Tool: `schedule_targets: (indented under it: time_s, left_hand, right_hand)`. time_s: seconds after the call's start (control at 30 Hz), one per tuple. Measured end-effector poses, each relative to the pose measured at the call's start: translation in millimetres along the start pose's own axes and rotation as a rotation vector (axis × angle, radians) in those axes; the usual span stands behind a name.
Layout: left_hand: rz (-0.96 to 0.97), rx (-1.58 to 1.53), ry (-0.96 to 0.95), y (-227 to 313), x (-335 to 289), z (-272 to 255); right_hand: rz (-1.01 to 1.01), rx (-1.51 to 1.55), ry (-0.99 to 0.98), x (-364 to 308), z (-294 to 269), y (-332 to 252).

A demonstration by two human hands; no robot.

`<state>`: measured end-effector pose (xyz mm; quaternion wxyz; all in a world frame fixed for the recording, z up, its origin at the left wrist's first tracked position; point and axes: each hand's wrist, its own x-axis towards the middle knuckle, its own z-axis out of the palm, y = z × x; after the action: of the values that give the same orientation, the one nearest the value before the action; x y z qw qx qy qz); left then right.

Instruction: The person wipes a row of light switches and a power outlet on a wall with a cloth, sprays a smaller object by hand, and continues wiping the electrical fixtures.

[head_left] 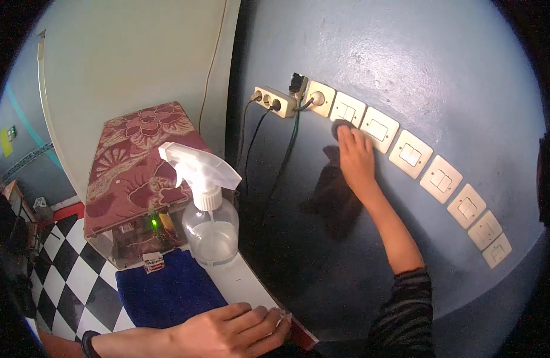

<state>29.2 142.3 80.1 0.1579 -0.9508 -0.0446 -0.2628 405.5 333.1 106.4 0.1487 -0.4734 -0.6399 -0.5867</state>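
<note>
My right hand (357, 156) reaches up to the blue wall, its fingers closed on a small dark scrubbing pad (340, 127). The pad touches the lower edge of a cream light switch (346, 110) and covers part of it. To the right is another switch (379, 129), close to my fingers. My left hand (242, 331) lies low in the view, fingers bent together over the edge of a white tabletop (251, 292); its fingertips are at the corner. Behind it stands a clear spray bottle (212, 232) with a white trigger head, partly filled with clear liquid. A folded blue cloth (167, 292) lies beside the bottle.
Several more switches (441, 179) slope down the wall to the right. Cables hang from a power strip (275, 102) and a wall socket (320, 98). A box under a maroon patterned cover (140, 155) stands behind the bottle. Checkered floor (78, 286) shows at left.
</note>
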Motion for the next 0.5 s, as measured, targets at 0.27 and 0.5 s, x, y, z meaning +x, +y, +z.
schedule_targets:
  time_s: [0.27, 0.5]
  left_hand:
    - [0.026, -0.054, -0.017, 1, 5, 1]
    - [0.017, -0.053, -0.030, -1, 1, 2]
  right_hand:
    - [0.050, -0.028, -0.065, 16, 10, -9]
    - [-0.063, -0.046, -0.084, -2, 11, -7]
